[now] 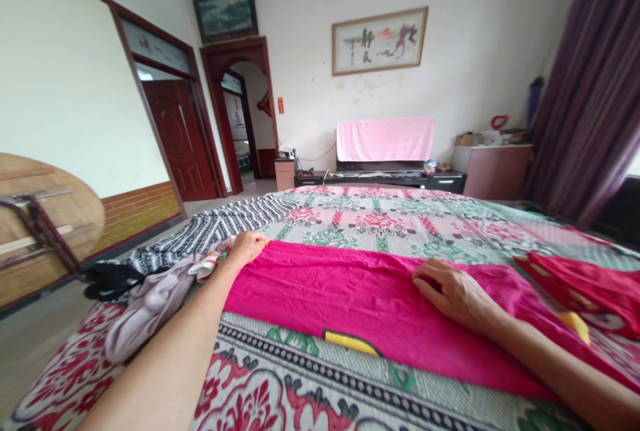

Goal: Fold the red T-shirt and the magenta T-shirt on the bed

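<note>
A bright pink garment with a yellow, dark-edged trim lies stretched lengthwise across the patterned bedspread; its exact kind I cannot tell. At its far left corner, my left hand is closed on the edge, where a small yellow bit shows by the fingertips. My right hand rests on the right half of the cloth, fingers loosely bent and thumb apart from them. Creases run through the fabric between both hands, and it is more bunched to the right of my right hand.
Red printed cloth lies at the right. On the left are a mauve garment, a black item and black-and-white patterned fabric. Beyond the bed stands a low black cabinet; a round folded table leans at left.
</note>
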Tool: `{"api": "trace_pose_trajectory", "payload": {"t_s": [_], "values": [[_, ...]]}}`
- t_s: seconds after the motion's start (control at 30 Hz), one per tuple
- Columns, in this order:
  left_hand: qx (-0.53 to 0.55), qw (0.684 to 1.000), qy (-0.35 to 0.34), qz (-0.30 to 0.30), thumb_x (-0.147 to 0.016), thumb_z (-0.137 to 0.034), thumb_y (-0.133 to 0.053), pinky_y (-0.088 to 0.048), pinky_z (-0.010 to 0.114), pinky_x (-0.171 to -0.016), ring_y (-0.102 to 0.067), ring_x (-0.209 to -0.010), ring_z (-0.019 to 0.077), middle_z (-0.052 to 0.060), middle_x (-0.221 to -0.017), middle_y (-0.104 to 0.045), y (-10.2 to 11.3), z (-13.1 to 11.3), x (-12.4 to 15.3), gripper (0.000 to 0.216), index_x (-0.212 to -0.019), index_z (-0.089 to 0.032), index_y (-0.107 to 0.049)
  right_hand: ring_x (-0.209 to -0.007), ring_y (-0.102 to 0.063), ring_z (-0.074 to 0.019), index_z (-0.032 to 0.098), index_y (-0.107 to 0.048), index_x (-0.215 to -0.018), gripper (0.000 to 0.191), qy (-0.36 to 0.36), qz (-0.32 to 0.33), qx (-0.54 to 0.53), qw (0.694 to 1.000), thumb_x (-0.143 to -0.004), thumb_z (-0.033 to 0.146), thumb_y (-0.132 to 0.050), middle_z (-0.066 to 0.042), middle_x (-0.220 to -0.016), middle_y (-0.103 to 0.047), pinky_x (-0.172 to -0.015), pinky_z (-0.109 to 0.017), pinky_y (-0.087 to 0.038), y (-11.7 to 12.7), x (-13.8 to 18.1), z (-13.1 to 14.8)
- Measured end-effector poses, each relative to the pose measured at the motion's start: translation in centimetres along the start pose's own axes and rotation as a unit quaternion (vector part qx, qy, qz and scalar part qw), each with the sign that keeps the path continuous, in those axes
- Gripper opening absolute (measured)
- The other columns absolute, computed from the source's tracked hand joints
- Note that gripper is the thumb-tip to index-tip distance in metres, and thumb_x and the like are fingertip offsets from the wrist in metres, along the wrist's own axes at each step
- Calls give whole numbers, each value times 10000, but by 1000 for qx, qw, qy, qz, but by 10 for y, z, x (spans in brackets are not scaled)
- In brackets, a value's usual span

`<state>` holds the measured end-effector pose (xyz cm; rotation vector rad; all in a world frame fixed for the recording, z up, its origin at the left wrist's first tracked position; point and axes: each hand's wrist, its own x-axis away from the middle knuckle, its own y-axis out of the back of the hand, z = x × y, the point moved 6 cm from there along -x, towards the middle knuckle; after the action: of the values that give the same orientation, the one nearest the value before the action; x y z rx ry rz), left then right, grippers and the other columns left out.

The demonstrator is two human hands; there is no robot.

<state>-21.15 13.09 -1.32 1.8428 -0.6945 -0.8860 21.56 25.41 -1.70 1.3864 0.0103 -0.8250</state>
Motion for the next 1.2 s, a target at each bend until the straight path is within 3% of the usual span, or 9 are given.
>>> {"api": "trace_pose_trajectory", "payload": {"t_s": [0.13, 0.23, 0.43, 0.5, 0.6, 0.77, 0.97, 1.1, 1.2], "values": [[10, 1000, 17, -7, -780, -236, -511, -450, 216, -751, -646, -920, 177, 32, -1009, -721, -1, 4, -1, 291, -966, -215, -733, -730, -590, -169, 223, -633, -855, 255, 1, 4, 2, 1000, -883, 337, -407, -49, -820, -617, -685, -300, -473, 0, 0, 1], [22, 1000, -9, -3, -753, -187, -508, -447, 188, -758, -642, -916, 147, 4, -1024, -716, -3, 0, -2, 357, -1050, -241, -698, -718, -588, -167, 225, -633, -844, 243, 2, 1, -1, 1000, -877, 326, -415, -45, -811, -618, -673, -299, -474, 1, 0, 2], [-81, 994, -70, -21, -744, -384, -532, -434, 247, -763, -622, -870, 202, 63, -922, -695, -1, -20, 2, 281, -863, -209, -716, -725, -591, -168, 223, -638, -838, 228, 3, -1, 3, 1000, -865, 301, -425, -43, -812, -621, -673, -296, -470, 2, 0, 3], [-111, 991, -61, -34, -751, -398, -525, -436, 269, -771, -621, -872, 224, 110, -953, -678, -1, -24, 2, 310, -837, -170, -716, -725, -594, -168, 224, -637, -844, 232, 2, 1, 9, 1000, -866, 305, -421, -44, -815, -624, -670, -293, -471, 2, 0, 3], [-117, 992, -24, -36, -764, -270, -497, -431, 267, -776, -629, -887, 234, 142, -953, -684, -3, -24, 1, 264, -787, -139, -725, -731, -600, -166, 226, -634, -852, 237, 4, 3, 19, 1000, -870, 311, -413, -43, -822, -627, -672, -288, -474, 2, -1, 3], [-96, 995, 16, -24, -741, -223, -481, -430, 251, -713, -642, -853, 227, 89, -865, -724, 4, -14, -5, 267, -764, -177, -743, -738, -602, -167, 226, -639, -852, 212, 5, 0, 9, 1000, -857, 293, -437, -45, -834, -638, -679, -295, -481, 1, -1, 2], [51, 996, 69, -32, -660, -318, -530, -404, 222, -600, -634, -751, 187, 19, -737, -719, 10, 4, -6, 220, -677, -205, -718, -736, -604, -177, 221, -644, -850, 209, 5, -1, 0, 1000, -846, 292, -448, -54, -837, -639, -676, -308, -483, 1, -1, 0], [184, 974, 113, -71, -587, -326, -571, -361, 228, -491, -586, -589, 173, 2, -505, -604, 5, 18, -6, 159, -541, -188, -634, -729, -606, -179, 224, -650, -844, 209, 7, -5, -3, 1000, -839, 290, -452, -52, -827, -642, -672, -308, -485, 1, -1, 0], [231, 960, 135, -83, -591, -335, -546, -340, 227, -437, -543, -495, 155, -8, -440, -534, 1, 24, -7, 171, -558, -180, -611, -730, -606, -177, 223, -647, -846, 210, 5, -4, -1, 1000, -841, 290, -448, -52, -830, -640, -674, -305, -485, 1, -1, 0]]}}
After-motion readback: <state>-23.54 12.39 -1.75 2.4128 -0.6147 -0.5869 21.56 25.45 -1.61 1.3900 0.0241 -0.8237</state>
